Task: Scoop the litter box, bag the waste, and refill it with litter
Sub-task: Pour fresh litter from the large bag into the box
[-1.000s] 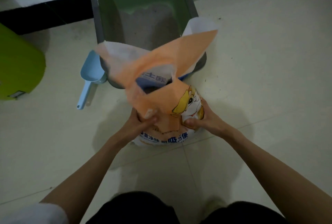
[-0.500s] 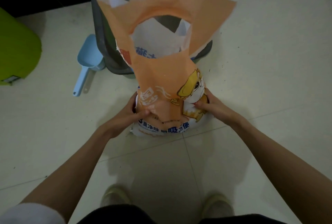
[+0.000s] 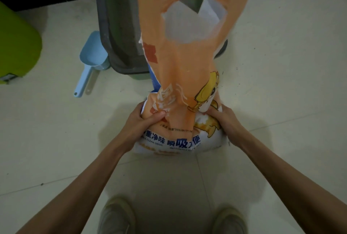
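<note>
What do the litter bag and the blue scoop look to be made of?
Litter bag: probably thin plastic film, printed and fairly matte; it creases and bunches where both hands grip it. Scoop: likely moulded hard plastic, smooth pale blue, one rigid piece with a hole in its handle.

Both forearms are bare from elbow to wrist. The left hand (image 3: pixel 142 121) and right hand (image 3: pixel 225 121) are bare, without gloves, rings or watch. The feet wear plain grey-beige slip-on shoes (image 3: pixel 116 217) with rounded toes.

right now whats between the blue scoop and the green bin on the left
Only bare floor tile: the head view shows nothing lying between the blue scoop and the green bin.
</note>
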A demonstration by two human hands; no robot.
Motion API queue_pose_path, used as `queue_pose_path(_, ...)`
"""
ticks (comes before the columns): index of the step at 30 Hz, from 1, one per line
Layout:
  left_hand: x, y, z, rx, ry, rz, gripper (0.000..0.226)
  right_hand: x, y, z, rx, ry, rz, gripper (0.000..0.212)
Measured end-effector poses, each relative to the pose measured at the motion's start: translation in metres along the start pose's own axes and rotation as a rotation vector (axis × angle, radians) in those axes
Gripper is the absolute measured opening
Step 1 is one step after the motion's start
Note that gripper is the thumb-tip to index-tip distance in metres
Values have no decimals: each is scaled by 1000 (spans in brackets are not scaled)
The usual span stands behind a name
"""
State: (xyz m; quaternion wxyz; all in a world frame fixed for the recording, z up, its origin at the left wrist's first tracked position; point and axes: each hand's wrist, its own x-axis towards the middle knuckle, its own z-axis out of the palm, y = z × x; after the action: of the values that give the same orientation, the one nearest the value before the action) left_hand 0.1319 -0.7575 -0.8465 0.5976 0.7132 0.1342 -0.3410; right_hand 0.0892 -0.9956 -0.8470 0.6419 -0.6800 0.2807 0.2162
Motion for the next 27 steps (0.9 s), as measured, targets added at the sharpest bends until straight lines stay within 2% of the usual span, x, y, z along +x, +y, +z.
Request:
queue_pose_path(3, -17, 0, 3, -14, -18, -4, 84, -20, 0, 2, -2, 23, 17, 39)
queue_pose_path(7, -36, 10, 6, -49, -8, 18, 79, -38, -20, -3, -40, 41, 20, 27)
queue_pose_path(10, -48, 25, 6, -100, 10, 7, 76, -49, -48, -7, -76, 30, 41, 27)
queue_pose_path(14, -62, 53, 3, -129, -2, 13, 69, -57, -89, -12, -110, 12, 81, 38)
queue_pose_path(19, -69, 90, -8, -122, -57, -2, 85, -62, -130, -13, -107, 14, 111, 54)
queue_pose_path(24, -77, 121, -16, -79, -70, -13, 77, -66, -152, -10, -137, -18, 115, 85)
queue_pose_path(25, -78, 126, -17, -78, -71, -23, 77, -66, -154, -10, -137, -34, 120, 84)
queue_pose_path(27, -81, 134, -17, -79, -73, -36, 76, -65, -159, -9, -142, -32, 134, 69)
